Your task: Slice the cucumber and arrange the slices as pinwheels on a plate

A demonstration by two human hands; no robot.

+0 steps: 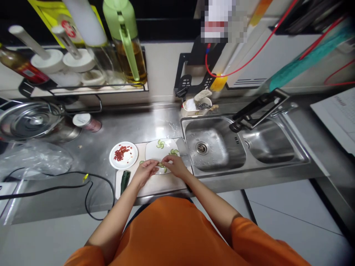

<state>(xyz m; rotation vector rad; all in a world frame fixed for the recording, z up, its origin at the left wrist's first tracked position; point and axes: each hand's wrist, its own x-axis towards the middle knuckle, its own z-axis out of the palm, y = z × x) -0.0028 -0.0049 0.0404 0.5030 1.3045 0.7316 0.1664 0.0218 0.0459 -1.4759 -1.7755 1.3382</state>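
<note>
My left hand (145, 173) and my right hand (175, 167) meet over the front of a white squarish plate (151, 150). Their fingertips are pinched together on a small green cucumber slice (160, 164), partly hidden by the fingers. More thin cucumber slices (160, 143) form pinwheel shapes near the plate's edges. The plate rests on a pale cutting board (155, 187). Left of my left hand, a dark green piece of cucumber (125, 181) lies on the board. A round white plate (112, 155) holds small red pieces (121, 152), their kind unclear.
A wide knife blade (184, 149) lies right of the plate, beside the double sink (219, 168) with its black tap (249, 111). Leftward are a lidded pot (36, 122), a small jar (87, 122), a plastic bag (36, 159) and a black cable (102, 178). An oil bottle (129, 55) stands on the shelf.
</note>
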